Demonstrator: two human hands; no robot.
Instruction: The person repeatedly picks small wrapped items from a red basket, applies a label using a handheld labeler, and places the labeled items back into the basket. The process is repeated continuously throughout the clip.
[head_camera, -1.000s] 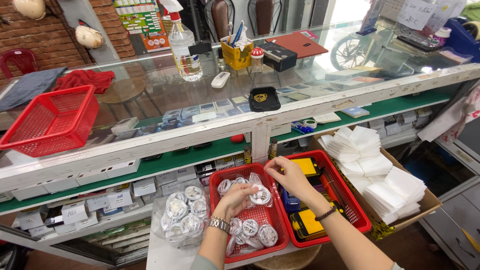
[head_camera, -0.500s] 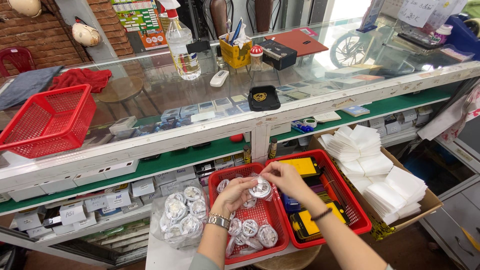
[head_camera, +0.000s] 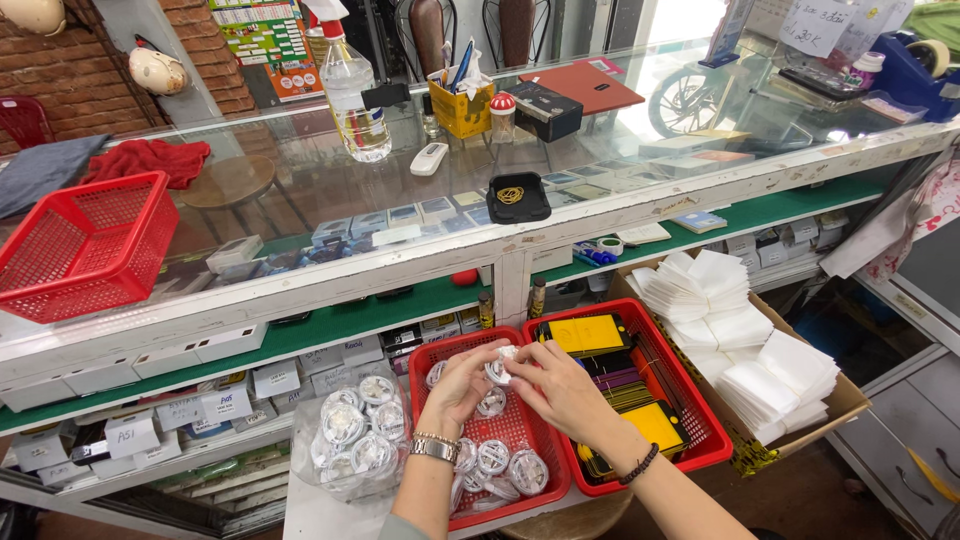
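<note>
Round clear plastic case with a coiled white cable inside (head_camera: 499, 371) sits pinched between both hands above the left red plastic basket (head_camera: 540, 480). Left hand (head_camera: 460, 385), a metal watch (head_camera: 434, 447) on its wrist, closes thumb and fingers on the case's left edge. Right hand (head_camera: 560, 385), with a dark bead bracelet (head_camera: 640, 464) on its wrist, closes its fingertips on the right edge. More round cases of the same kind (head_camera: 500, 465) lie loose in that basket. Just to its left lies a clear plastic bag of similar round cases (head_camera: 350, 440). Touching on its right, a second red basket (head_camera: 690, 395) holds yellow and black flat packs. Beyond that basket stands a cardboard box of stacked white pouches (head_camera: 745, 345). Farther off, a glass display counter (head_camera: 600, 190) carries an empty red mesh basket (head_camera: 90, 245) and a clear spray bottle (head_camera: 352, 95).
</note>
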